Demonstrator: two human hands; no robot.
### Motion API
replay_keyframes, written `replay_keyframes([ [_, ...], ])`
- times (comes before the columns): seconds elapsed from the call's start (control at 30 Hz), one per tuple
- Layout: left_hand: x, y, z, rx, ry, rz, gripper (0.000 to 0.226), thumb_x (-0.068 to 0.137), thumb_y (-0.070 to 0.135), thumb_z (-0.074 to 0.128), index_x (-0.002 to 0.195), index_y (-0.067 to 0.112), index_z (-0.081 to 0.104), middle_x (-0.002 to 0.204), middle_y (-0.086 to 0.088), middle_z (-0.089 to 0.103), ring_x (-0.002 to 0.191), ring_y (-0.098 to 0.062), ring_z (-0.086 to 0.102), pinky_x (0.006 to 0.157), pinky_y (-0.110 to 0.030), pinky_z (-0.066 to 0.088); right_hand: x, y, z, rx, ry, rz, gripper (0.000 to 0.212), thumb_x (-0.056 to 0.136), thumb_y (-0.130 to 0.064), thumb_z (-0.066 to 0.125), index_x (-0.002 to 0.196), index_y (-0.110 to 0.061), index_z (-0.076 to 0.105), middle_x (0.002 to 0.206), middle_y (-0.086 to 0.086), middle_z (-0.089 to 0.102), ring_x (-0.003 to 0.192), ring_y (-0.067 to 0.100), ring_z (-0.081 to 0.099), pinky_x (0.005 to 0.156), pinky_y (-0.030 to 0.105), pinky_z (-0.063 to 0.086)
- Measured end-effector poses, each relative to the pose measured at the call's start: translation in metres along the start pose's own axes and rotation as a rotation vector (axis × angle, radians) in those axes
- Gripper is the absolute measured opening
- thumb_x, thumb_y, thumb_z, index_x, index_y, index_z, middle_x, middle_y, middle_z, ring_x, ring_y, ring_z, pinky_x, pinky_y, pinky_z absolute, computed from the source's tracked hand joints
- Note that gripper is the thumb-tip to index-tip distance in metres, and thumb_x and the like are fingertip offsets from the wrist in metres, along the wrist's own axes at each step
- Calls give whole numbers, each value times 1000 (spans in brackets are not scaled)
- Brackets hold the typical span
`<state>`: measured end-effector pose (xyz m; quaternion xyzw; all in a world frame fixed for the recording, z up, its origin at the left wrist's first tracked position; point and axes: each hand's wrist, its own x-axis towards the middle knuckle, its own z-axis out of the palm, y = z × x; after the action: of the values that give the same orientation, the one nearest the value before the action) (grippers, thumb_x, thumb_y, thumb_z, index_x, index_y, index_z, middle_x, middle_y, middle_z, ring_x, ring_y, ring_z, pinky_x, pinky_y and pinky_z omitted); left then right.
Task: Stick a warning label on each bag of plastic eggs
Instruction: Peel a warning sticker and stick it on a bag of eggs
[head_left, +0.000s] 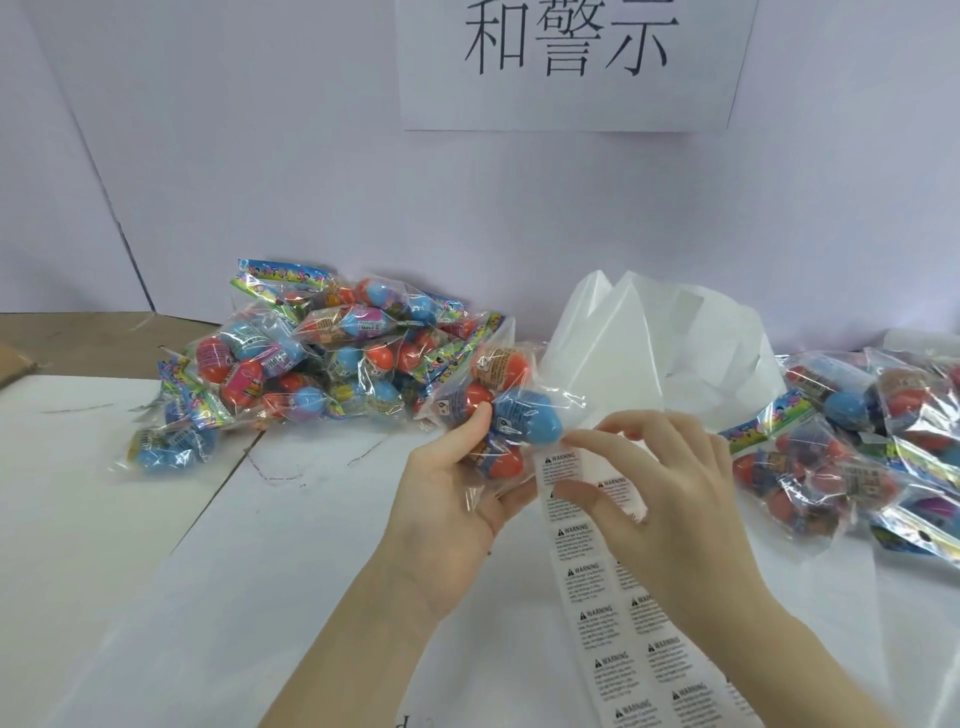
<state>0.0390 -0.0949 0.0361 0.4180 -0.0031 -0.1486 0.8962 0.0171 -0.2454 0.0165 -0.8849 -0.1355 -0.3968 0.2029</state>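
Peeling a label off the strip (618, 597) with pinching right hand (670, 488); left hand (457, 483) grips an unlabelled-looking bag (498, 405); piles centre-left (311, 358) and right (857, 447) — labelled or not, cannot tell

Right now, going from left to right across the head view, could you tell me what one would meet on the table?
Left pile of egg bags → left hand holding one bag → right hand at the warning label strip → right pile of egg bags.

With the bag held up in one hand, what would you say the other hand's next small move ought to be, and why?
Probably peel the top warning label off the label strip: the right hand pinches it, and the left hand holds the bag close by.
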Motion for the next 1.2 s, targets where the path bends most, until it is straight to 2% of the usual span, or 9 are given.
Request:
replay_keyframes([
  [0.07,0,1,0,-3,-36,-36,28,74,28,55,80,14,79,100,-14,70,90,-29,66,87,-41,52,0,1,0,-21,13,-27,25,68,-26,71,91,-16,74,88,1,66,87,17,45,74,32,29],
  [0.13,0,1,1,3,-73,-59,28,75,28,53,78,17,79,95,-11,73,86,-25,68,89,-42,50,0,2,0,-24,46,-42,22,68,-24,71,88,-14,75,84,2,67,85,17,45,73,34,36],
  [0.27,1,0,0,-46,-120,-74,27,75,26,54,77,16,79,91,-10,72,70,-20,68,83,-41,53,0,3,0,-24,118,-61,15,69,-20,73,83,-14,76,78,0,68,80,18,48,65,38,45],
  [0.43,1,-1,-1,-95,-174,-94,29,78,24,53,84,11,78,86,-12,72,61,-22,68,82,-45,52,-1,3,1,-5,168,-89,9,68,-19,74,74,-13,76,70,-3,68,67,22,56,59,39,48],
  [0.53,2,-1,-3,-109,-176,-102,28,75,25,55,83,11,78,93,-13,72,72,-24,71,81,-45,52,0,2,1,5,188,-94,6,68,-18,74,70,-12,75,68,-4,69,64,23,58,59,38,49],
  [0.67,1,-1,-2,-113,-174,-104,29,74,26,57,86,9,77,92,-13,69,69,-23,64,82,-47,52,0,3,0,-7,225,-111,11,75,-21,70,69,-13,75,67,-4,69,59,26,58,58,37,48],
  [0.83,1,0,-1,-113,-128,-109,34,70,27,59,94,7,75,108,-18,61,99,-35,53,90,-50,46,0,4,0,-24,252,-166,19,79,-24,64,68,-14,76,66,-4,69,54,23,58,59,33,37],
  [0.97,0,1,0,-148,-153,-87,29,72,25,57,88,10,77,103,-16,70,86,-30,69,81,-49,52,-1,4,-1,-50,270,-208,17,80,-22,66,70,-13,76,67,-4,70,51,22,59,57,32,36],
  [1.2,1,-1,-1,-130,-168,-37,30,76,30,54,87,15,78,99,-11,72,84,-24,71,79,-47,54,0,2,0,-62,298,-177,8,70,-12,77,63,-11,72,63,-1,67,51,23,59,51,36,44],
])
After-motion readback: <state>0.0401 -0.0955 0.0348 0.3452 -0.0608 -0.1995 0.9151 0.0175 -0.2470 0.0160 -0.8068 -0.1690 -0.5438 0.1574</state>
